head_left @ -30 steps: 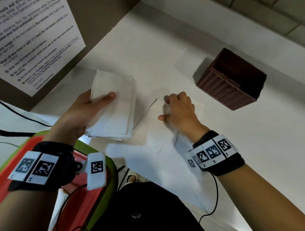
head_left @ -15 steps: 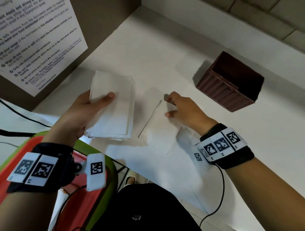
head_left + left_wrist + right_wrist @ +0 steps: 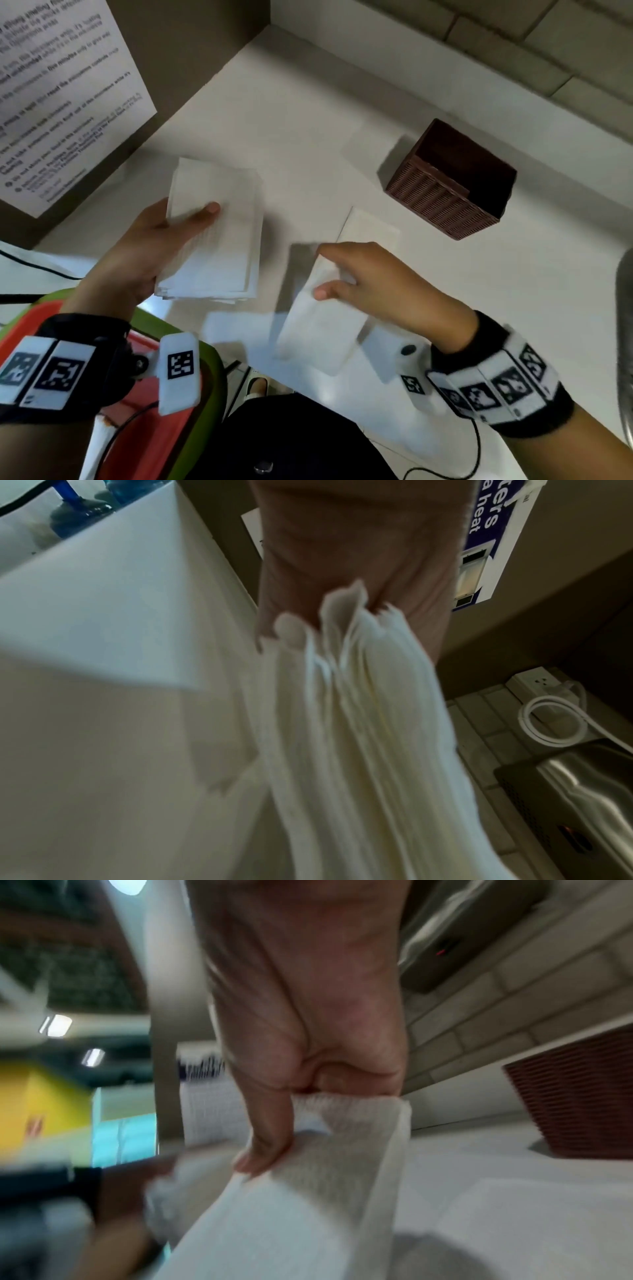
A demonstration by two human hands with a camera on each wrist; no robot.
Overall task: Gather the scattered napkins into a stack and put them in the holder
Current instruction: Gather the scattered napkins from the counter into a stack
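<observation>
The left hand (image 3: 137, 253) is gripping a thick stack of white paper napkins (image 3: 219, 236) above the white counter (image 3: 308, 120); the right hand (image 3: 380, 284) is pinching one white napkin (image 3: 318, 329), lifted. The ribbed brown box holder (image 3: 448, 192) is sitting far right, open.

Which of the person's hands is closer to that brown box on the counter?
Right. The right hand, holding a napkin, is just short of the brown holder; the left hand grips the stack farther away.
</observation>
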